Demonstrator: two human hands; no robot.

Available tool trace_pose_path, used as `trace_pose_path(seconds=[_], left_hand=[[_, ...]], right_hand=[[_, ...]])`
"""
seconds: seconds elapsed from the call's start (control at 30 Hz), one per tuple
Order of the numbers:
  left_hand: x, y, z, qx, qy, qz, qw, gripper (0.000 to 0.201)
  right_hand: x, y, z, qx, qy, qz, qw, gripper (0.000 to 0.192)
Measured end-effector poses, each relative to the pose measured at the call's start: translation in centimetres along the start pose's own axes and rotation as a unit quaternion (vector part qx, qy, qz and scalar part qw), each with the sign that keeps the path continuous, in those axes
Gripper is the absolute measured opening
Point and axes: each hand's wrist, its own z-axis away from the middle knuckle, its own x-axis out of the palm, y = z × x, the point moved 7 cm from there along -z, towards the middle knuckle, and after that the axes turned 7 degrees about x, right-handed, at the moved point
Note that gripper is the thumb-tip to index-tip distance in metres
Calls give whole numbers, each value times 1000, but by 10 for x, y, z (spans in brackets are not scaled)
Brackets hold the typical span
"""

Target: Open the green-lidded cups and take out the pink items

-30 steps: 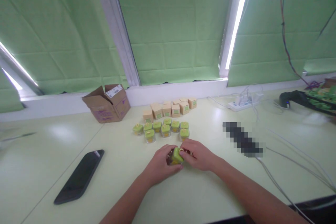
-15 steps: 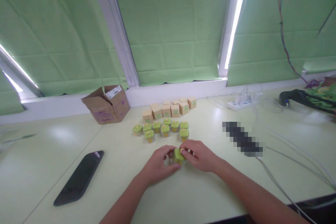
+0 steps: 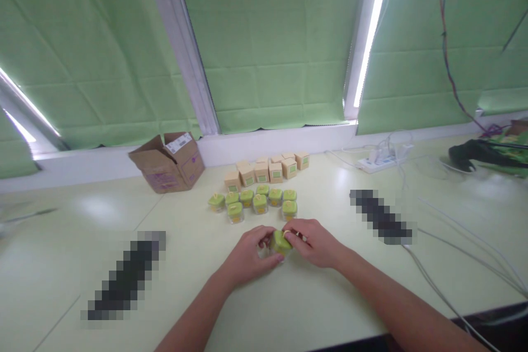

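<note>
A small clear jar with a green lid [image 3: 281,241] stands between my hands near the middle of the table. My left hand [image 3: 252,256] is closed around its left side, thumb in front and fingers behind. At the lid's upper right edge, the fingertips of my right hand [image 3: 311,242] pinch a small pale yellow loop or tab. Beyond my hands sit several similar jars [image 3: 260,204] with green lids and yellow marks. What is inside the held jar I cannot make out.
Behind the jars stand several small tan boxes [image 3: 262,172] with green labels. An opened cardboard box [image 3: 171,165] is at the back left. Blurred-out dark objects lie left [image 3: 127,275] and right [image 3: 381,217]. A power strip [image 3: 379,161] and cables are at the back right.
Both hands stay at the jar in nearly the same pose. The held lid faces slightly more upward, and the camera view has shifted a little.
</note>
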Motion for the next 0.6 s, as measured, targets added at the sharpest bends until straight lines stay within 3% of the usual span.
trace_pose_path(seconds=[0.43, 0.6], left_hand=[[-3, 1, -1, -6, 14, 23, 1000, 28], [-2, -5, 2, -22, -9, 20, 1000, 29]], right_hand=[[1, -5, 3, -14, 17, 0, 1000, 20], [-10, 2, 2, 18, 70, -27, 997, 20]])
